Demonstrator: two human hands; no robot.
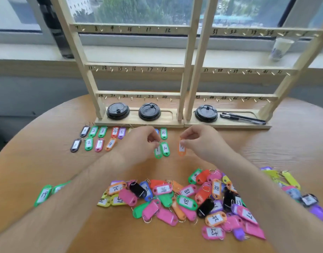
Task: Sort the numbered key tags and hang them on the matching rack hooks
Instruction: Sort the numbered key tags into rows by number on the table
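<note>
On a round table (47, 161) of orange-brown wood grain, at the near left edge, a glossy green plastic tag marked 19 (43, 195) is lying alone. Farther away, two sorted rows of tags (99, 144), oblong with rounded ends and white paper labels numbered 1 to 5, are lying in front of the left rack (137, 67). This rack is a pale wooden ladder-like frame whose crossbars are carrying small brass hooks and handwritten numbers. Two round black plastic cup lids (118, 110) are sitting in its base tray.

The left hand (140, 141) is reaching over the rows, its thumb and fingertips pinching the metal ring of a green tag (158, 152) whose number is unclear. That tag is lying just beside another green tag marked 10 (165, 148).

In the near middle, a loose pile of tags (186, 201) in pink, orange, black, green and purple is spreading across the table.

The right hand (202, 141) is pinching the ring of an orange tag (182, 149) between thumb and forefinger. Whether this tag is touching the table cannot be told.

Beyond it, the right rack (248, 70) is holding a third lid (206, 113) and two black pens (242, 118). Yellow tags (290, 179) are lying at the near right.
</note>
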